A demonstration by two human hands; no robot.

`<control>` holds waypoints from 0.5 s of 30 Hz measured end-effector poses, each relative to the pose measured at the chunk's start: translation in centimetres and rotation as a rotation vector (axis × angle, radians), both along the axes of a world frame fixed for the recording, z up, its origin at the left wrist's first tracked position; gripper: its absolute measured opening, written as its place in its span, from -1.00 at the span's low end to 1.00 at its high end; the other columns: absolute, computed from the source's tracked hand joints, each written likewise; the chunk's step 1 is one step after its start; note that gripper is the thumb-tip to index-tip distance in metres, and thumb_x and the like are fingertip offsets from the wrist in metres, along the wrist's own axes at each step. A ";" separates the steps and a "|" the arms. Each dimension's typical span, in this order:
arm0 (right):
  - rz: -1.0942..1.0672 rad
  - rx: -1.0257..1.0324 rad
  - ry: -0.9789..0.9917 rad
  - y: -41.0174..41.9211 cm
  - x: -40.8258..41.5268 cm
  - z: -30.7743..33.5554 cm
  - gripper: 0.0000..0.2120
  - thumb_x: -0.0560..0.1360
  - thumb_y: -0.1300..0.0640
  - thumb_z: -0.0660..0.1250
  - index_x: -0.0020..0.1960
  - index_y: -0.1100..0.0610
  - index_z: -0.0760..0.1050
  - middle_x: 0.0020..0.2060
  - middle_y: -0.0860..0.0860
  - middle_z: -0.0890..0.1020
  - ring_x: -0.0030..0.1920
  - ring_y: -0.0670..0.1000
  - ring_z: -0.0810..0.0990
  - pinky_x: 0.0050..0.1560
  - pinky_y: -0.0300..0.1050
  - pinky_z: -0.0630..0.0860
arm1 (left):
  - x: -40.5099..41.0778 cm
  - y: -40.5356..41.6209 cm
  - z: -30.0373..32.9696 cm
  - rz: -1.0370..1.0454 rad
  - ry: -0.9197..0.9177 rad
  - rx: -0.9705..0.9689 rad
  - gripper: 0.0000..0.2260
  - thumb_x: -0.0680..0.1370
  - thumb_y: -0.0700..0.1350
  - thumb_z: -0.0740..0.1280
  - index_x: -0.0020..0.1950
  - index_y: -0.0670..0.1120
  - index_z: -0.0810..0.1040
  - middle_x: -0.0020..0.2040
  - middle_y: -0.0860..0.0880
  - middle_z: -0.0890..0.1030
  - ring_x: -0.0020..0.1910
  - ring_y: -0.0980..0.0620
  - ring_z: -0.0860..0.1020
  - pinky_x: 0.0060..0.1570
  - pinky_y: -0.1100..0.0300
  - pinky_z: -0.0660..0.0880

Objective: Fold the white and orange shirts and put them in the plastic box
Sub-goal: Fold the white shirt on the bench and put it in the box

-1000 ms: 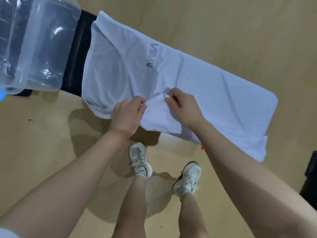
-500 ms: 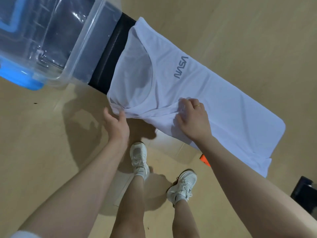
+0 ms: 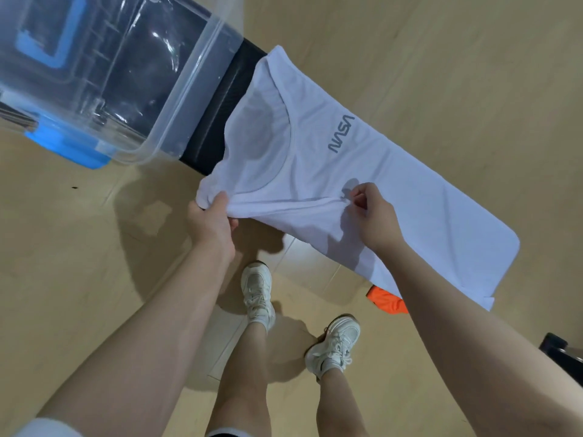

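A white shirt (image 3: pixel 394 184) with grey NASA lettering lies spread along a narrow black bench (image 3: pixel 217 121). My left hand (image 3: pixel 209 219) grips the shirt's near shoulder corner at the bench edge. My right hand (image 3: pixel 373 216) pinches a fold of the cloth near the sleeve seam. The clear plastic box (image 3: pixel 104 74) with blue clips stands on the bench's left end. A bit of the orange shirt (image 3: pixel 386 301) shows below the white shirt's hem, mostly hidden.
The bench stands on a tan wooden floor (image 3: pixel 79 247). My two feet in white shoes (image 3: pixel 258 294) are close to the bench's near side. A dark object (image 3: pixel 564 351) sits at the right edge.
The view has shifted so the box shows more. My left hand slid left to the shoulder corner and now grips it. My right hand lifted from pressing flat and pinches the cloth.
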State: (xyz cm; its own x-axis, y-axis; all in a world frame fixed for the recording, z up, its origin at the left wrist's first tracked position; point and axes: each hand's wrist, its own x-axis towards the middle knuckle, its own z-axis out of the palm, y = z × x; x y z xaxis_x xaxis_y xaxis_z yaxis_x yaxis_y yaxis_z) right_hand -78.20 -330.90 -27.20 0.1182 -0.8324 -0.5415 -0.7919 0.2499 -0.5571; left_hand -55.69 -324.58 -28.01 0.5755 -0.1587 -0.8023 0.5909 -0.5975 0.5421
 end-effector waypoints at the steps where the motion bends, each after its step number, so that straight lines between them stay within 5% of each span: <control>1: 0.024 0.012 -0.022 0.0 0.1 0.3 -0.81 0.49 0.31 0.18 0.10 0.22 0.38 -0.19 0.02 0.47 -0.17 0.05 0.43 -0.26 -0.30 0.35 | 0.0 -0.5 0.6 -0.053 -0.108 0.000 -0.84 0.49 -0.15 0.31 0.03 -0.14 0.40 -0.21 0.00 0.50 -0.45 0.09 0.39 -0.56 0.36 0.39; 4: 0.055 0.000 -0.049 -0.7 0.4 0.6 -0.74 0.45 0.34 0.21 0.13 0.20 0.38 -0.12 0.02 0.47 -0.15 0.06 0.44 -0.21 -0.29 0.35 | 0.4 -2.7 1.4 -0.075 -0.185 -0.041 -0.78 0.47 -0.18 0.34 0.08 -0.16 0.41 -0.23 0.01 0.50 -0.47 0.11 0.40 -0.60 0.40 0.37; 7: -0.008 -0.031 -0.058 -1.9 0.7 -0.1 -0.73 0.47 0.30 0.25 0.16 0.18 0.40 -0.07 0.01 0.47 -0.07 0.04 0.46 -0.07 -0.21 0.35 | 1.0 -5.0 0.9 0.035 -0.018 -0.056 -0.72 0.48 -0.21 0.34 0.19 -0.17 0.51 -0.28 -0.01 0.56 -0.56 0.16 0.47 -0.53 0.37 0.43; 9: -0.037 -0.043 -0.068 -2.4 0.6 -0.8 -0.72 0.46 0.25 0.30 0.17 0.17 0.41 -0.03 0.01 0.47 -0.03 0.02 0.46 -0.09 -0.28 0.32 | 0.8 -5.6 0.7 0.086 0.075 -0.054 -0.64 0.48 -0.16 0.36 0.25 -0.21 0.46 -0.18 0.00 0.58 -0.41 0.15 0.58 -0.33 0.32 0.55; 11: -0.082 -0.027 -0.094 -2.4 0.3 -1.4 -0.69 0.46 0.19 0.34 0.17 0.17 0.42 -0.02 -0.01 0.48 -0.04 -0.02 0.44 -0.10 -0.32 0.32 | 0.0 -5.9 0.8 0.020 -0.013 -0.020 -0.53 0.50 -0.18 0.33 0.35 -0.31 0.31 0.00 -0.16 0.57 -0.17 0.00 0.57 -0.03 0.15 0.55; 13: -0.123 -0.039 -0.066 -1.9 -0.3 -1.5 -0.71 0.46 0.15 0.33 0.17 0.16 0.42 -0.03 -0.01 0.50 -0.04 -0.03 0.45 -0.02 -0.26 0.37 | -0.9 -5.9 1.2 -0.085 -0.215 0.007 -0.51 0.51 -0.22 0.27 0.39 -0.32 0.22 0.19 -0.27 0.50 -0.07 -0.08 0.51 0.03 0.07 0.48; 15: -0.117 -0.083 0.057 -1.0 -1.1 -1.8 -0.77 0.48 0.17 0.28 0.12 0.18 0.44 -0.04 0.01 0.53 -0.02 0.01 0.49 0.03 -0.12 0.43 | -1.9 -5.5 1.4 -0.183 -0.316 -0.002 -0.52 0.53 -0.19 0.21 0.43 -0.14 0.16 0.08 0.01 0.48 -0.14 0.12 0.46 -0.06 0.28 0.37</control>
State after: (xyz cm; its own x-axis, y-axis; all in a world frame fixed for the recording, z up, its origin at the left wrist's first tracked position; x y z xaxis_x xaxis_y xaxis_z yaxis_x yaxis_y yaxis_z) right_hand -79.29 -331.94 -28.95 -0.0115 -0.8808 -0.4733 -0.7910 0.2975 -0.5345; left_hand -57.59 -330.05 -26.62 0.7569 -0.2834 -0.5889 0.2773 -0.6767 0.6820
